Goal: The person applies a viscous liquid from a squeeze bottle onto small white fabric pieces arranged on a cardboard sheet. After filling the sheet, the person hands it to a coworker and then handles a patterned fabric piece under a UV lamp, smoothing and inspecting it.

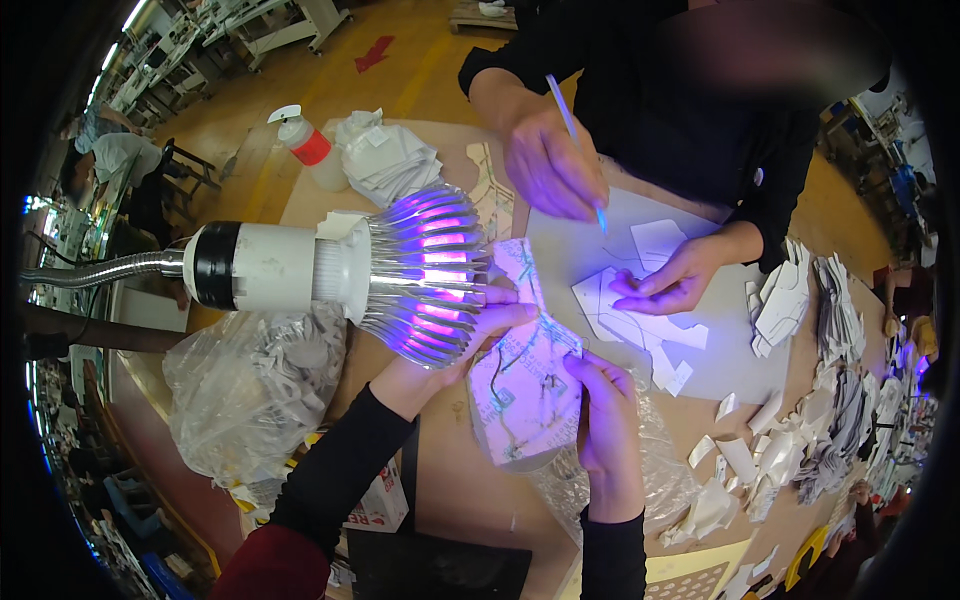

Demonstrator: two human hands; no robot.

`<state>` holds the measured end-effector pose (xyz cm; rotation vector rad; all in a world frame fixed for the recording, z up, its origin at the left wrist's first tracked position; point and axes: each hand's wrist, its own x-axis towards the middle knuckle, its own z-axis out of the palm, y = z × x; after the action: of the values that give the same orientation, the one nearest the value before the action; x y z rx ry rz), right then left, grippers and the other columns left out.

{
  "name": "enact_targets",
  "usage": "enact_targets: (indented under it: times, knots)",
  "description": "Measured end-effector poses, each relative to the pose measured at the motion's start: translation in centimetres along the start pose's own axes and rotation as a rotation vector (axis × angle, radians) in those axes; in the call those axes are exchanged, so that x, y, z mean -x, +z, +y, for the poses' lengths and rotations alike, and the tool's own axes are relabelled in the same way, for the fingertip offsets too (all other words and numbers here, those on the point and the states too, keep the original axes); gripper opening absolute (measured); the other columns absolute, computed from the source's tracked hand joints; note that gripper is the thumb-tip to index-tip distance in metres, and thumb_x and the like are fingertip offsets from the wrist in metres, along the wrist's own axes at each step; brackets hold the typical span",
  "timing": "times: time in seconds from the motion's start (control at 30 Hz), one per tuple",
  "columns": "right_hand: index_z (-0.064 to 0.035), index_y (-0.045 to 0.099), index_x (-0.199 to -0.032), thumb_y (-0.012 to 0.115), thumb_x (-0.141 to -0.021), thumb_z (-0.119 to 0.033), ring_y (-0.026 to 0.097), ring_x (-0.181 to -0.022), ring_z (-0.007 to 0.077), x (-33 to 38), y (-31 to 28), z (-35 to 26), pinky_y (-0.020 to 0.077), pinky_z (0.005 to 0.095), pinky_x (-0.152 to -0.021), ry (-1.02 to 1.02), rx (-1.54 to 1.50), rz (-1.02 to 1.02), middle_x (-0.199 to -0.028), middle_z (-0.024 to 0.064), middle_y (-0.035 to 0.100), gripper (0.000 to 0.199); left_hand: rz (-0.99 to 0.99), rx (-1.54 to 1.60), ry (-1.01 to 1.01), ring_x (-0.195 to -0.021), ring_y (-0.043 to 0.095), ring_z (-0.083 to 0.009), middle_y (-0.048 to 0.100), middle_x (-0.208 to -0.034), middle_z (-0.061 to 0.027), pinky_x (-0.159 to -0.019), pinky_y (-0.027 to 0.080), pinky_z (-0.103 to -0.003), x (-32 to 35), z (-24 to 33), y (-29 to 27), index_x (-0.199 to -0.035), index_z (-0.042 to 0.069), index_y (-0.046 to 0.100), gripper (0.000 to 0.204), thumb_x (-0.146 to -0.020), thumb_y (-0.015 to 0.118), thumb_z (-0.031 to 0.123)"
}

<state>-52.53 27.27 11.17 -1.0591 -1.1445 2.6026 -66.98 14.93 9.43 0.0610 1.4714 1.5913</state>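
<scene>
Both hands hold one pale cut piece marked with dark lines, above the middle of the brown surface. Left hand, in a black sleeve, grips the piece's upper left edge, fingers closed over it. Right hand pinches the right edge between thumb and fingers. Purple light falls on the piece and on both hands.

Largest of the things around them, a lamp on a bendy metal neck reaches in from the left; its white body ends in a ribbed silver head glowing purple, just beside the left hand. Below it a clear plastic bag full of pale pieces sits on the surface's left edge. A grey mat lies across the surface, just beyond the held piece.

Across the surface a person in black works on that mat: one hand holds a thin pen upright, the other presses down white cut shapes.

Stacks of white pieces crowd the right side. A crumpled white heap lies at the far edge, near a clear squeeze bottle with a red label band and white cap. By the left forearm, a small white box with red print stands at the near edge.
</scene>
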Motion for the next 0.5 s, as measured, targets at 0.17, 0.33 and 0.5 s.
enact_targets:
  times: [0.17,0.33,0.5]
  knots:
    - [0.0041,0.066,-0.102,0.058,-0.092,-0.009,0.063,-0.077,0.0088,-0.2,-0.3,0.4,0.048,0.0229,-0.071,-0.009,-0.015,-0.011,-0.091,0.0066,0.069,0.019,0.04,0.082,-0.062,-0.054,0.045,0.0,0.058,-0.071,0.0043,-0.047,0.033,-0.017,0.2,0.1,0.5,-0.095,0.0,0.067,0.016,-0.087,0.069,0.014]
    - [0.0041,0.066,-0.098,0.058,-0.092,-0.009,0.063,-0.073,0.0083,-0.2,-0.2,0.4,0.048,0.0225,-0.068,0.006,-0.011,0.009,-0.087,0.0059,0.069,0.017,-0.034,0.181,-0.033,-0.058,0.05,-0.0019,0.061,-0.076,0.0012,-0.052,0.039,-0.017,-0.3,-0.8,-0.8,-0.098,-0.002,0.066,0.016,-0.088,0.066,0.011]
    - [0.0043,0.067,-0.097,0.059,-0.091,-0.008,0.062,-0.071,0.0084,-0.2,0.2,0.3,0.0481,0.0225,-0.067,0.011,-0.031,0.037,-0.084,0.0057,0.068,0.016,0.008,0.28,-0.026,-0.06,0.053,-0.002,0.061,-0.075,0.0015,-0.055,0.045,-0.017,-0.9,-2.0,-1.7,-0.097,-0.001,0.066,0.012,-0.088,0.063,0.007]
